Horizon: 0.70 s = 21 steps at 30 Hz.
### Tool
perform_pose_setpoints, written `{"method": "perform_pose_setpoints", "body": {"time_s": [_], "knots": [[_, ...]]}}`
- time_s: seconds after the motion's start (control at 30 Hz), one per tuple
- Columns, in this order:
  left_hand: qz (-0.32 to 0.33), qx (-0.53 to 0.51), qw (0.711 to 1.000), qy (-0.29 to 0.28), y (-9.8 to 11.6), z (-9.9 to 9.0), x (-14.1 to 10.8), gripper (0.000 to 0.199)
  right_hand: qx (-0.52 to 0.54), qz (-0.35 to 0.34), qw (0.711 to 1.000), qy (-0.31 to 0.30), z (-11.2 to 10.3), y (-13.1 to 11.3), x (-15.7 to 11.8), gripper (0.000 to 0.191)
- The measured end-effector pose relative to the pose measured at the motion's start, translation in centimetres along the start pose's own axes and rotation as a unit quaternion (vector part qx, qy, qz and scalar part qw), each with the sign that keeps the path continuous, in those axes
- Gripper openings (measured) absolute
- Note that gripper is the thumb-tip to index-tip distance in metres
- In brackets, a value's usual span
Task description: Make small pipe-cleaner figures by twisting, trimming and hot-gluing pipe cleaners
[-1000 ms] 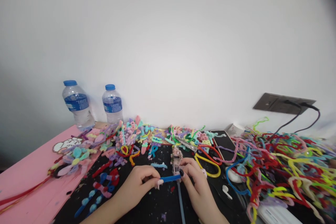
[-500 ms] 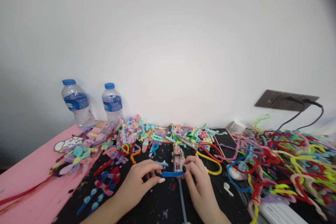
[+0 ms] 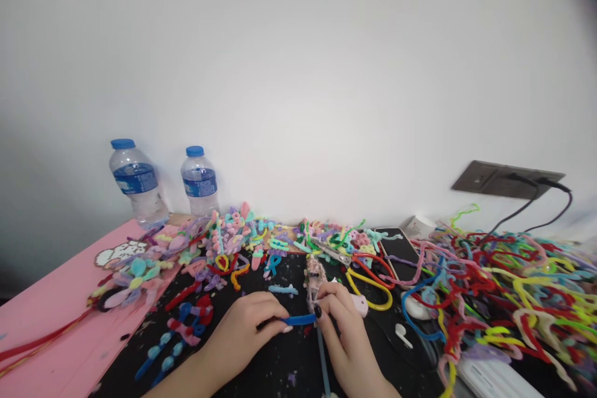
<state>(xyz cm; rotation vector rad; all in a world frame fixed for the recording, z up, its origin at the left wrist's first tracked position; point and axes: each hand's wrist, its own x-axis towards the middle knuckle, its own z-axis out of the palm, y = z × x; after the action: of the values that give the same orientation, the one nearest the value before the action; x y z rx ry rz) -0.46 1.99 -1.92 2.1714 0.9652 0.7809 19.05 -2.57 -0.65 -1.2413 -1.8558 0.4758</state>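
Note:
A short blue pipe cleaner point(image 3: 300, 319) stretches level between my hands over the black mat. My left hand point(image 3: 249, 333) pinches its left end between thumb and fingers. Thumb and index finger of my right hand point(image 3: 344, 333) close on its right end. Just beyond lies what looks like a pinkish hot glue gun point(image 3: 314, 277), stained and partly hidden behind my right hand. From it a translucent glue stick point(image 3: 323, 354) runs toward me. A light-blue pipe cleaner piece point(image 3: 283, 290) rests on the mat past my left fingers.
Scissors point(image 3: 382, 295) with red and yellow handles lie right of the glue gun. Tangled pipe cleaners point(image 3: 504, 298) cover the right side. Finished fuzzy pieces point(image 3: 233, 236) line the back. Two water bottles point(image 3: 199, 183) stand against the wall; an earbud point(image 3: 403, 336) lies at right.
My left hand has moved onto the blue pipe cleaner's left end and now grips it. The strip has shifted slightly down and left, and the light-blue piece shows more fully.

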Motion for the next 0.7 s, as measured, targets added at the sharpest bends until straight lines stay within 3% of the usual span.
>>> {"method": "perform_pose_setpoints", "body": {"time_s": [0.47, 0.7], "knots": [[0.052, 0.002, 0.998, 0.042, -0.18, -0.08, -0.09, 0.013, 0.009, 0.004, 1.000, 0.028, 0.28, 0.38, -0.22, 0.019], [0.031, -0.027, 0.997, 0.059, 0.43, -0.29, 0.09, 0.016, 0.021, 0.004, 0.998, 0.053, 0.39, -0.07, -0.33, 0.020]]}}
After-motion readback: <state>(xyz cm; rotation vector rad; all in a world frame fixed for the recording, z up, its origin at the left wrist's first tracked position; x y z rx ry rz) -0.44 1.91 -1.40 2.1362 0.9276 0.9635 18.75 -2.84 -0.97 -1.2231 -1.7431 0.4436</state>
